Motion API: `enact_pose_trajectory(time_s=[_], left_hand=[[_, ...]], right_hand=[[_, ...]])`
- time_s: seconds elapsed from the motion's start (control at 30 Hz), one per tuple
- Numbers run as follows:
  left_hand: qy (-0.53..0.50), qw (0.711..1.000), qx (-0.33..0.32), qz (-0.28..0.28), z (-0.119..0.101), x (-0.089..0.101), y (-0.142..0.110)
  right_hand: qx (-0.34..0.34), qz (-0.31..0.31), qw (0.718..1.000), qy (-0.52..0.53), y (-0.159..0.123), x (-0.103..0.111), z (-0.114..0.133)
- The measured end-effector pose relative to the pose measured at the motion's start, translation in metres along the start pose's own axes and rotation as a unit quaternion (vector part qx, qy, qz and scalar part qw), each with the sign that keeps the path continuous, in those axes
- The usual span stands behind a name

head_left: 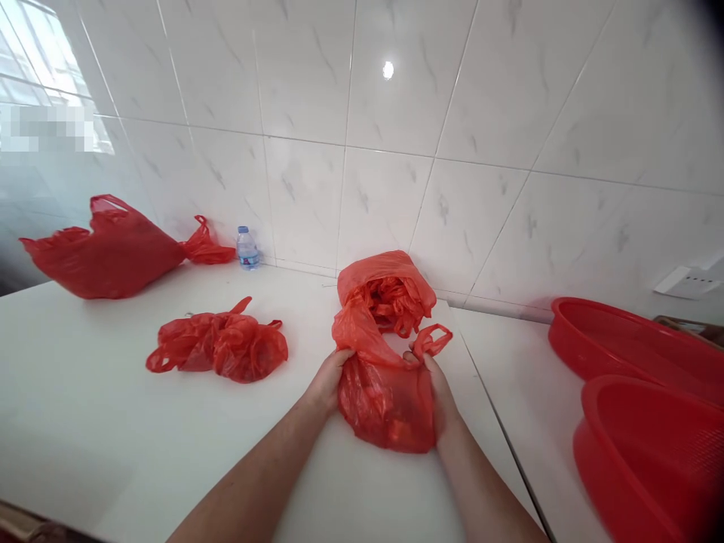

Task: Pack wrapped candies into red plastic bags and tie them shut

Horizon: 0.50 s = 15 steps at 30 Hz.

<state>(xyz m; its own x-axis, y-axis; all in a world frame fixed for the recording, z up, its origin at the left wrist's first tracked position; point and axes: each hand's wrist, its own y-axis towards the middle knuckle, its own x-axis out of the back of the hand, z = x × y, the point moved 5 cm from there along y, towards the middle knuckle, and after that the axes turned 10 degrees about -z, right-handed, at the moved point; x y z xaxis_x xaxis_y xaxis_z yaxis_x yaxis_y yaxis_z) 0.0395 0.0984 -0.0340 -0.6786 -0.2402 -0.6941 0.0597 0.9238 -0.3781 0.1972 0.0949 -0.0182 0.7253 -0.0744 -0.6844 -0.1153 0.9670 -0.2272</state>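
Observation:
A crumpled red plastic bag [380, 392] lies on the white counter [84, 422] right in front of me. My left hand [326, 381] grips its left side, fingers closed on the plastic. My right hand [442, 400] grips its right side just under a loop handle [433, 339]. Behind it stands a larger red bag [385, 290] with its mouth open, more red bags stuffed inside.
A heap of red bags [220, 345] lies to the left. A big puffed red bag [107, 253] and a small water bottle [247, 247] sit by the tiled wall. Two red plastic baskets [639, 407] stand at the right. A wall socket [687, 283] is above them.

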Motion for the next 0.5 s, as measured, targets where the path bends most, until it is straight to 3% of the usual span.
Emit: enact_pose_trajectory(time_s=[0.1,0.23,0.37,0.5], left_hand=[[-0.005,0.999,0.022,0.044,0.003,-0.002,-0.004],[-0.007,0.996,0.002,0.088,-0.001,-0.003,-0.007],[0.009,0.995,-0.027,0.092,-0.003,-0.004,-0.007],[0.017,0.997,-0.027,0.065,0.000,-0.005,-0.010]], right_hand=[[0.014,-0.002,1.000,0.027,-0.006,-0.003,0.001],[-0.036,0.001,0.998,0.042,-0.008,0.000,-0.004],[-0.023,0.005,0.996,0.089,-0.008,0.003,-0.004],[-0.025,0.069,0.994,0.079,-0.014,-0.011,-0.003]])
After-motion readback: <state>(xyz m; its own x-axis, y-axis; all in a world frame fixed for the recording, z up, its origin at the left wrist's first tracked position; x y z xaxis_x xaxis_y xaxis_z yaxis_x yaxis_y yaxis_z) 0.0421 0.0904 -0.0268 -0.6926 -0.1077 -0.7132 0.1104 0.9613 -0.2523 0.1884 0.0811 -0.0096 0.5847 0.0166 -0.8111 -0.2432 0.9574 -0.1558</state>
